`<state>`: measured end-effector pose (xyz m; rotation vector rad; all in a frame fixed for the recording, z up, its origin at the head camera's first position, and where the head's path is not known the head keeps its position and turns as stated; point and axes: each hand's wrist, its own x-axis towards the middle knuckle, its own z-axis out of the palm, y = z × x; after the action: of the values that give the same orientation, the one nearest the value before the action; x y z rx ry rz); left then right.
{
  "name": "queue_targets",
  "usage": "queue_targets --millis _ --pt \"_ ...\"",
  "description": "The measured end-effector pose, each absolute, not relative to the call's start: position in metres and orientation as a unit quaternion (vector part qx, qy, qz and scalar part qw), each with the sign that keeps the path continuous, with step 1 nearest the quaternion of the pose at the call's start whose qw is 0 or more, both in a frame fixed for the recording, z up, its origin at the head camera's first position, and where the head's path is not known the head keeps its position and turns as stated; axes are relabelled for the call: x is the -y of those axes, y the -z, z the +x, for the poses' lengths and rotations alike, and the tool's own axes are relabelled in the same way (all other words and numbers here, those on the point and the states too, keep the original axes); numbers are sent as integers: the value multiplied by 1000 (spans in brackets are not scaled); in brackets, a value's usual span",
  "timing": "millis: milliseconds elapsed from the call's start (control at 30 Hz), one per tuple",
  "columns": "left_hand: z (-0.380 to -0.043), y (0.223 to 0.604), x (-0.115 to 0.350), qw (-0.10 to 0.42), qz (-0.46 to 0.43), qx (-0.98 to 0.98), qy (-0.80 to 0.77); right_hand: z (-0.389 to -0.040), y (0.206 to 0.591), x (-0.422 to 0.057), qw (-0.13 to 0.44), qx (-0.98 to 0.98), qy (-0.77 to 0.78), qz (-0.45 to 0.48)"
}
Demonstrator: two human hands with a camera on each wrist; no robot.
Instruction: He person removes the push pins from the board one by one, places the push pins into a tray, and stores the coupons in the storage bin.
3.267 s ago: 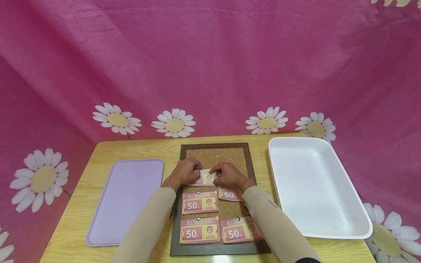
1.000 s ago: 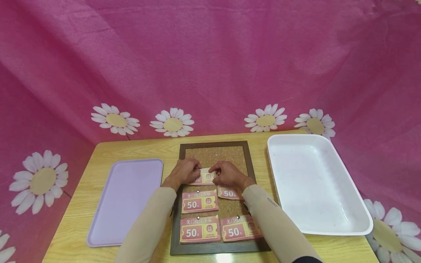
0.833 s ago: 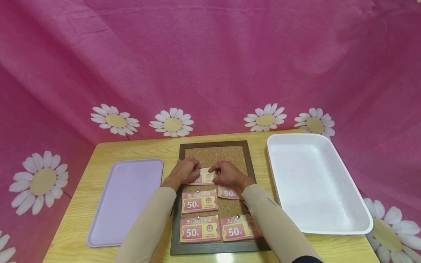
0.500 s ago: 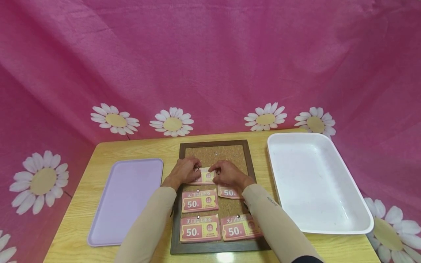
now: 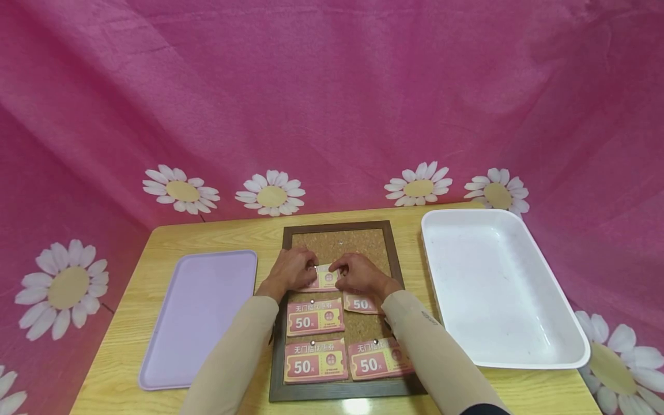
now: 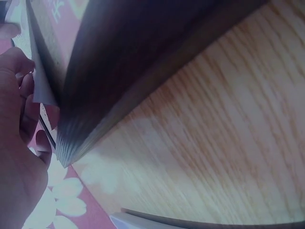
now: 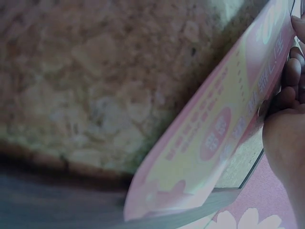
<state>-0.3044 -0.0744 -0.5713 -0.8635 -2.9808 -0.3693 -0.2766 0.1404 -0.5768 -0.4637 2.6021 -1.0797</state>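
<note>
On a framed cork board (image 5: pixel 337 235), a pink-and-yellow paper coupon (image 5: pixel 325 279) lies between both hands. The left hand (image 5: pixel 291 270) pinches its upper left part; a pin head seems to show at those fingertips. The right hand (image 5: pixel 361 273) has thumb and index finger at its right edge. Below the right hand, another coupon (image 5: pixel 360 304) is partly covered; it slants across the right wrist view. Further coupons hang lower: one in the middle left (image 5: pixel 315 319), one bottom left (image 5: pixel 315 363), one bottom right (image 5: pixel 377 363). Each of these three has a pushpin at its top.
A lilac tray (image 5: pixel 199 320) lies left of the board on the wooden table (image 5: pixel 228 233). To the right stands a deep white tray (image 5: pixel 498 288). A small clear pin (image 5: pixel 340 242) shows on the upper cork. Pink daisy-print cloth (image 5: pixel 332 115) surrounds the table.
Both hands keep almost the same place on the upper coupon. The left fingertips shift only slightly at its top edge, and the head view tilts a little.
</note>
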Motion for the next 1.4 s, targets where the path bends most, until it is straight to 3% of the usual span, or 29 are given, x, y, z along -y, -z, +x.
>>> queue_targets --millis 700,1000,1400 --pt "-303 572 78 -6 -284 944 169 -278 575 -136 129 -905 365 -177" --pt "-304 567 78 -46 -218 952 212 -277 575 -137 130 -901 375 -174" --pt "-302 565 81 -11 -229 950 213 -276 576 -141 151 -894 393 -157"
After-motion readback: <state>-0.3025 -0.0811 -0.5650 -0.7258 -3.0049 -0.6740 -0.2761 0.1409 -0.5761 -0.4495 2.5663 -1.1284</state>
